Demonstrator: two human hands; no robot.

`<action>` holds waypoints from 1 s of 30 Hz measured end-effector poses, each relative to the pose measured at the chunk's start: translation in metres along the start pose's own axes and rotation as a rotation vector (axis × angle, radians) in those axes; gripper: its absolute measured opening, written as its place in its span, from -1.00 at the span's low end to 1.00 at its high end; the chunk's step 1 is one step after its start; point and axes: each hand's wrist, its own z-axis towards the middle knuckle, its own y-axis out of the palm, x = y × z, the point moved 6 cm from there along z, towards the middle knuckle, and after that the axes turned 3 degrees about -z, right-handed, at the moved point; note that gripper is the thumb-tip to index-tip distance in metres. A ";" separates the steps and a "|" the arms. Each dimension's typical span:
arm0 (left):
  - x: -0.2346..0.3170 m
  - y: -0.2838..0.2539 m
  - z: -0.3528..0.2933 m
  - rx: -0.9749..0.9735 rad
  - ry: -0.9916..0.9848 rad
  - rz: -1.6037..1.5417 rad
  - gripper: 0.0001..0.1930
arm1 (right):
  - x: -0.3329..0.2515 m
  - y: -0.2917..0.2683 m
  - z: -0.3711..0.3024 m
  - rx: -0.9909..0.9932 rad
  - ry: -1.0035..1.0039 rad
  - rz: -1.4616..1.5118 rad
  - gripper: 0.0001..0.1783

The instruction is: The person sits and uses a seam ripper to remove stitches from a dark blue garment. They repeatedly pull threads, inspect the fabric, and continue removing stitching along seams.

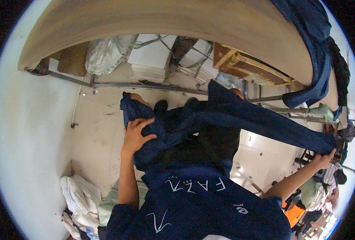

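A dark navy garment point(261, 117) is stretched across in front of me. One long, narrow part, a sleeve or a trouser leg, runs out to the right. My right hand point(324, 161) is far out at that end, its fingers closed on the hem. Bunched cloth of the same garment hangs on the left side, over my lap. There my left hand point(139, 135) lies against the cloth with thumb and fingers spread apart. Folds hide whether the garment is a top or trousers.
A tan cloth-covered table point(177, 18) curves across the far side, with navy clothing point(305, 90) hanging off its right end. Beneath it are white stacks point(151, 58), a clear plastic bag point(107, 56) and a wooden crate point(251, 66). White bundles point(79, 196) lie at lower left.
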 end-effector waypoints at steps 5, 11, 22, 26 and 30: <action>-0.041 -0.040 -0.004 0.390 -0.145 -0.529 -0.92 | 0.072 -0.104 0.062 0.364 -0.072 -0.831 -0.37; -0.082 -0.137 -0.070 0.509 -0.026 -0.780 -0.80 | 0.160 -0.089 -0.041 -0.344 -0.322 -1.366 -0.38; -0.079 -0.050 -0.050 0.083 -0.317 0.002 -0.66 | 0.011 0.193 -0.456 -1.524 -0.060 -0.335 -0.64; 0.014 -0.017 0.055 0.166 -0.046 -0.029 -0.59 | -0.017 0.235 -0.555 -1.818 -0.335 -0.138 -0.55; -0.003 0.052 0.093 -0.110 -0.026 0.358 -0.60 | -0.043 0.223 -0.618 -2.032 -0.488 -0.164 -0.40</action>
